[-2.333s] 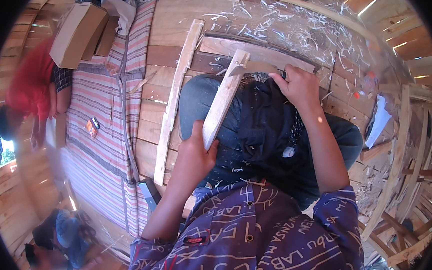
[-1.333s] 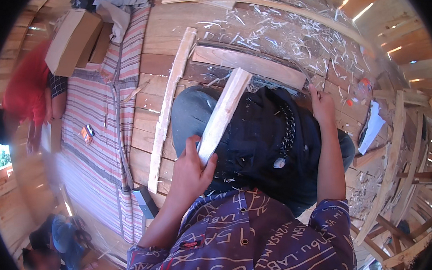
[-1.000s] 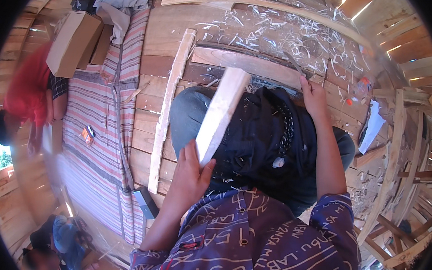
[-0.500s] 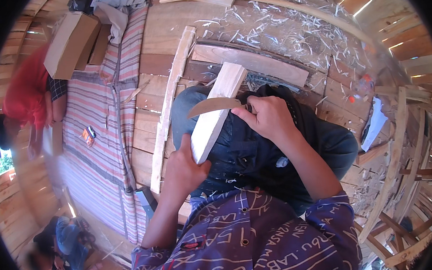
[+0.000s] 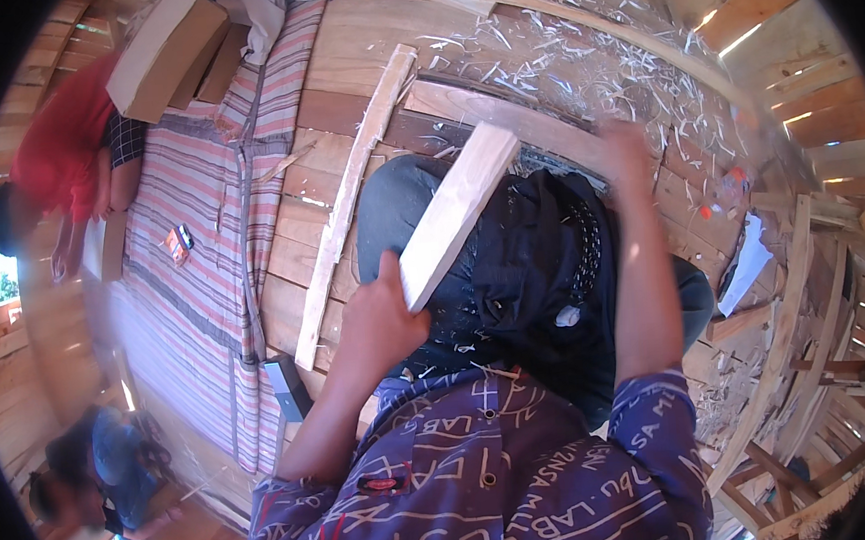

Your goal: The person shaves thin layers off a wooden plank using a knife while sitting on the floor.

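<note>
Swung away since half a second ago, the right hand (image 5: 626, 146) blurs beyond the knee, its grip unreadable. Nearer, the left hand (image 5: 380, 314) clamps the low end of the pale wood plank (image 5: 457, 213), which slants up-right across the lap.

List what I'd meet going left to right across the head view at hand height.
Person in red → striped mat → long wood strip → left hand → pale wood block → right hand, blurred → white paper scrap.
</note>
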The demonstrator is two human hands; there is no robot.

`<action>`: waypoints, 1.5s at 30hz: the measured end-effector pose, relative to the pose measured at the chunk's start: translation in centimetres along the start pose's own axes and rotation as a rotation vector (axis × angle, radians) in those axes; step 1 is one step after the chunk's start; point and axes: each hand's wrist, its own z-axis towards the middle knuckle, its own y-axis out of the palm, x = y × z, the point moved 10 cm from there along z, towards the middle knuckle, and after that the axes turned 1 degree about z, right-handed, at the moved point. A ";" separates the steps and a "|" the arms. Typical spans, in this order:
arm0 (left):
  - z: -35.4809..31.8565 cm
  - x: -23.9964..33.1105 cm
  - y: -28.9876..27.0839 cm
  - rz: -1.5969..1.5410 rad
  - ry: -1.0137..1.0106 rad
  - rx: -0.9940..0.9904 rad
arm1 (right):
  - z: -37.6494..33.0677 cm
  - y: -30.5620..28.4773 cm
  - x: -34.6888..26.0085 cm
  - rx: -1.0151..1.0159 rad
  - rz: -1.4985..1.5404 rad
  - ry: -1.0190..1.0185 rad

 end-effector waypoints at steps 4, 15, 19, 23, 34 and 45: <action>-1.3 -1.5 0.8 -0.095 0.035 -0.012 | 2.3 -12.7 25.2 0.264 0.001 0.487; -0.6 0.0 1.0 0.057 0.045 0.064 | -8.7 -4.8 -6.3 -0.252 0.412 -0.087; -0.6 0.9 1.0 0.061 0.098 0.109 | -9.5 -3.7 -12.5 -0.236 0.248 -0.384; -0.8 1.1 1.8 0.111 0.098 0.127 | -8.5 -3.5 -11.8 -0.206 0.092 -0.509; -1.2 0.7 2.2 0.048 0.086 0.122 | 3.8 -5.0 6.1 -0.078 -0.131 0.175; -0.4 0.8 2.1 0.071 0.101 0.089 | -5.5 -5.1 5.5 -0.222 0.189 0.171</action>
